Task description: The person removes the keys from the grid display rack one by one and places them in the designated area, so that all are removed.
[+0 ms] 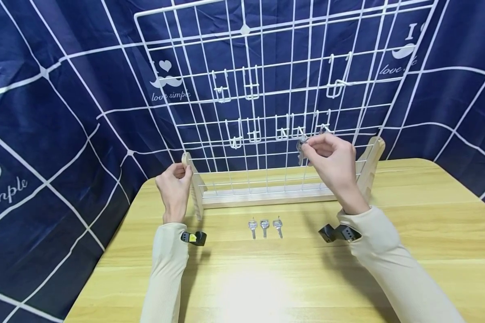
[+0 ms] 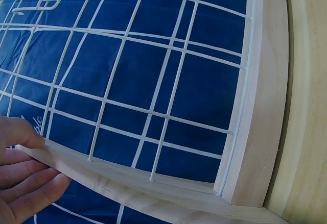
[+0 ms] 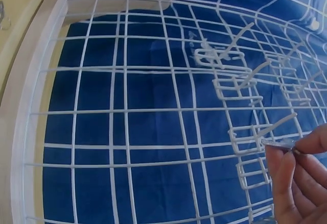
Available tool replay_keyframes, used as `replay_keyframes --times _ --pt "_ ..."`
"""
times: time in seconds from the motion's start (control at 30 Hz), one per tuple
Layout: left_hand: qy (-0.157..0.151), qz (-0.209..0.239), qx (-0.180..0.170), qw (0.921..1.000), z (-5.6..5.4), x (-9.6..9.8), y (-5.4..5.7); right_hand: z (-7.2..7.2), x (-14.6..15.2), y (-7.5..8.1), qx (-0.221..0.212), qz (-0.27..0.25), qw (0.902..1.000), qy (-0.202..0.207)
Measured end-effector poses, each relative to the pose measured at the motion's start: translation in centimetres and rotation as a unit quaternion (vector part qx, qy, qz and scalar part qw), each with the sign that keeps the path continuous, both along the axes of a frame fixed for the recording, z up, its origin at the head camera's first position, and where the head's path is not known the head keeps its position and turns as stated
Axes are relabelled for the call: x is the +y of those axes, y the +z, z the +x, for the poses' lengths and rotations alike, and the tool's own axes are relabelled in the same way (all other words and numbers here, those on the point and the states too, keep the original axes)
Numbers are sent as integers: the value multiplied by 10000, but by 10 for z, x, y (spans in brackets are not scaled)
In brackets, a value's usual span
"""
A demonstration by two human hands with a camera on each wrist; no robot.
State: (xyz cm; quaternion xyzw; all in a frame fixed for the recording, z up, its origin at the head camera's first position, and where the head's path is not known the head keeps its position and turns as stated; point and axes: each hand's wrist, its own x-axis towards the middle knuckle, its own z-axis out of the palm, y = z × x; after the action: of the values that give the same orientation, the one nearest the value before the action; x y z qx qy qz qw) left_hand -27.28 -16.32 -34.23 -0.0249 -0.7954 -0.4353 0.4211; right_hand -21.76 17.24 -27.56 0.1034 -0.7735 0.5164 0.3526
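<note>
Dk-blue curtain [image 1: 60, 143] behind, wood worktop [image 1: 121, 269] below. L hand [image 1: 174, 186] pinches rack upright [image 1: 197, 199], prob. to steady it; R hand [image 1: 331, 159], well apart, pinches key [image 1: 301, 154] by its head, blade down, beside hooks [image 1: 282, 137]. 3 more keys [image 1: 264, 228] lie btwn & nearer than hands, prob. for easy reach.

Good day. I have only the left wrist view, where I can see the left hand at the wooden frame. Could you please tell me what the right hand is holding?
Observer: In the head view, the right hand pinches a metal key between thumb and fingers.

Operator: Thank you, this I could not see. Are there other keys lying on the table, and how many?

Observer: Yes, three keys lie side by side on the table, in front of the wooden frame.
</note>
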Motion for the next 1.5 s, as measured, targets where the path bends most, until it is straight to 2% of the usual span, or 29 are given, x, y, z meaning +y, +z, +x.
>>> replay_keyframes --times 0.2,0.4,0.67,0.77,1.0,1.23,1.5 --pt "-50 85 7 10000 -1 0 0 4 1 2 -129 -528 9973 490" --pt "-58 81 23 9999 0 0 0 6 2 0 -198 -688 9954 641" --pt "-78 61 32 9999 0 1 0 3 10 -19 -587 -725 9913 928" --pt "-46 18 42 10000 -1 1 0 3 12 -30 -897 -857 9860 1118" --pt "-38 30 60 10000 0 0 0 1 15 -53 -1777 -1142 9650 1551" --pt "-53 22 113 9999 -1 0 -2 -2 21 -71 -2337 -839 9533 1718" --pt "-70 48 120 9999 -3 -1 -2 -5 24 -92 -2774 -748 9374 1967"
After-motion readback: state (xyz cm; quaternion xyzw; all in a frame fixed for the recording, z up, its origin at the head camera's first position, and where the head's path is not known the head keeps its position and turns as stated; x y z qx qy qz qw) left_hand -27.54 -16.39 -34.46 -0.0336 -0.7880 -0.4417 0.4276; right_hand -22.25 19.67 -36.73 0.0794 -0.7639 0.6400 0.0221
